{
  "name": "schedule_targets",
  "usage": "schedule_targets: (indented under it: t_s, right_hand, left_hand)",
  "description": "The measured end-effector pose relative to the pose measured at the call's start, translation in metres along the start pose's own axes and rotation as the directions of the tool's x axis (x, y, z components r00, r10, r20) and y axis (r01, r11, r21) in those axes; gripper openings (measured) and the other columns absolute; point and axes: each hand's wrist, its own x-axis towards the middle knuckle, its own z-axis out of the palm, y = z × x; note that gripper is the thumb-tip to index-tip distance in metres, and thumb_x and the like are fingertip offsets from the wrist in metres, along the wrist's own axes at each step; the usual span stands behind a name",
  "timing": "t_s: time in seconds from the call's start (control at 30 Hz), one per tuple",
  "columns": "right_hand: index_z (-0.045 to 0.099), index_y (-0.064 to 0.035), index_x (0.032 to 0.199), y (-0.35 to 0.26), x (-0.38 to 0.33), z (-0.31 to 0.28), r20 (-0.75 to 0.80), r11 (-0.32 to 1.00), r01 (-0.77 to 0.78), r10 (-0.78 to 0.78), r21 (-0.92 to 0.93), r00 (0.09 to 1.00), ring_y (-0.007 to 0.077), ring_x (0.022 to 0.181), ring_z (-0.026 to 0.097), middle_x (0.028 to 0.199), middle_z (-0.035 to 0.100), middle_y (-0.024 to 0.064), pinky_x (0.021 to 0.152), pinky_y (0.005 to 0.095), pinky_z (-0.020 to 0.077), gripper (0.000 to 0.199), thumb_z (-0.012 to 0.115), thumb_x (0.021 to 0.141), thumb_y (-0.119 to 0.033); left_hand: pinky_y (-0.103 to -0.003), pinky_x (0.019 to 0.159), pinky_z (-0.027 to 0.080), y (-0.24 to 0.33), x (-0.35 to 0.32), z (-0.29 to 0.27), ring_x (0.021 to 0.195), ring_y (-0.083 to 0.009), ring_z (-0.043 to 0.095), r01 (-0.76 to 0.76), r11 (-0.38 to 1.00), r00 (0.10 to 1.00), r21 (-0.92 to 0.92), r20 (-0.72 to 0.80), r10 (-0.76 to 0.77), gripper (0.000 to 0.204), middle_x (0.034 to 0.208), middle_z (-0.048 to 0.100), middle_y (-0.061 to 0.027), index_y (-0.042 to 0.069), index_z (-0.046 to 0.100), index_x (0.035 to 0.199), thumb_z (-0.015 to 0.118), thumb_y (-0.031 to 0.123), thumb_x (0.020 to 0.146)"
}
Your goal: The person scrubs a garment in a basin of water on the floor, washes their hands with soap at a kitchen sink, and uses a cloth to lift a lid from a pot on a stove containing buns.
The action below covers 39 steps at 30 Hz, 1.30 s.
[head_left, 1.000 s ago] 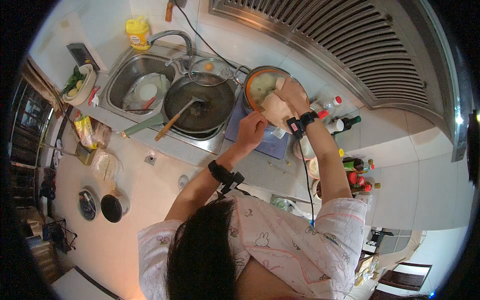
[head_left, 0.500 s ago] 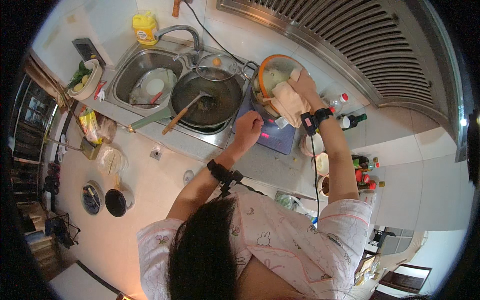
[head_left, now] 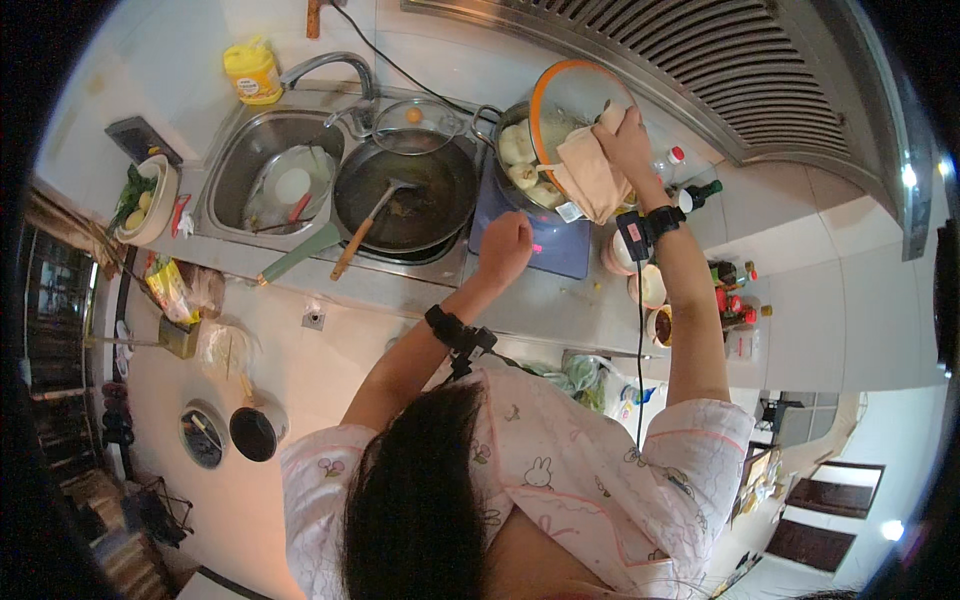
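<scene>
My right hand grips the orange-rimmed glass pot lid through a folded beige cloth. The lid is tilted steeply at the right side of a metal pot. Inside the pot, several pale rounded pieces of food, which look like buns, show to the left of the lid; the lid and cloth hide the rest. My left hand is closed in a fist in front of the pot, over the blue electric cooktop, with nothing visible in it.
Left of the pot sits a dark wok with a wooden-handled spatula; a glass lid leans at its back. A sink with dishes lies further left. Bottles and bowls stand at the right. The range hood hangs above.
My right hand has raised and tipped the lid further toward the right, uncovering more of the food in the pot. My left fist stays in front of the pot. The view has shifted slightly.
</scene>
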Motion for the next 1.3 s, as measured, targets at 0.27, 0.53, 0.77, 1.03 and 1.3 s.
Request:
schedule_targets:
  t_s: [0.27,0.53,0.77,1.03,1.3]
  right_hand:
    - [0.036,0.0034,0.105,0.01,-0.008,-0.001,-0.013,0.994,-0.057,0.056,-0.095,0.998,0.0386,0.079,0.054,0.082,0.054,0.028,0.069,0.0415,0.044,0.068,0.059,0.061,-0.044]
    - [0.035,0.0043,0.107,0.02,-0.053,-0.012,-0.013,0.955,-0.288,0.287,-0.078,0.958,0.0391,0.083,0.052,0.089,0.053,0.0278,0.071,0.0416,0.0436,0.07,0.06,0.061,-0.043]
    - [0.031,0.0022,0.106,0.047,-0.117,-0.031,-0.167,0.942,-0.322,0.334,0.095,0.928,0.0416,0.083,0.05,0.088,0.052,0.0266,0.07,0.0432,0.0411,0.066,0.06,0.063,-0.039]
    - [0.033,-0.0013,0.109,0.095,-0.186,-0.043,-0.223,0.839,-0.371,0.481,0.397,0.848,0.0378,0.092,0.05,0.099,0.049,0.0258,0.078,0.0385,0.0394,0.06,0.061,0.065,-0.03]
    - [0.034,0.0002,0.105,0.16,-0.226,-0.042,-0.273,0.758,-0.339,0.553,0.558,0.787,0.0265,0.09,0.049,0.097,0.048,0.0176,0.08,0.0328,0.0371,0.049,0.059,0.068,-0.021]
  left_hand:
    - [-0.04,0.054,0.041,-0.03,-0.02,-0.015,0.063,-0.0313,0.053,0.051,0.993,0.895,0.108,0.437,-0.093,0.009,0.064,0.055,-0.0139,0.005,0.053,0.064,0.047,0.009,0.068]
    - [-0.041,0.059,0.042,-0.035,-0.033,-0.027,0.063,-0.0325,0.054,0.077,0.986,0.782,0.148,0.604,-0.152,0.012,0.065,0.056,-0.0163,0.004,0.057,0.067,0.047,0.01,0.069]
    - [-0.042,0.06,0.043,-0.034,-0.056,-0.014,0.069,-0.0329,0.055,0.042,0.98,0.68,0.192,0.714,-0.169,0.011,0.072,0.057,-0.0169,0.003,0.055,0.069,0.048,0.011,0.068]
    - [-0.043,0.065,0.044,-0.019,-0.082,0.02,0.075,-0.0348,0.055,-0.002,0.926,0.565,0.377,0.764,-0.31,0.017,0.078,0.057,-0.0191,0.001,0.054,0.079,0.045,0.011,0.068]
    - [-0.044,0.066,0.045,-0.037,-0.11,0.068,0.076,-0.0341,0.055,-0.072,0.863,0.461,0.501,0.784,-0.416,0.056,0.079,0.058,-0.0199,-0.001,0.029,0.122,0.045,0.011,0.07]
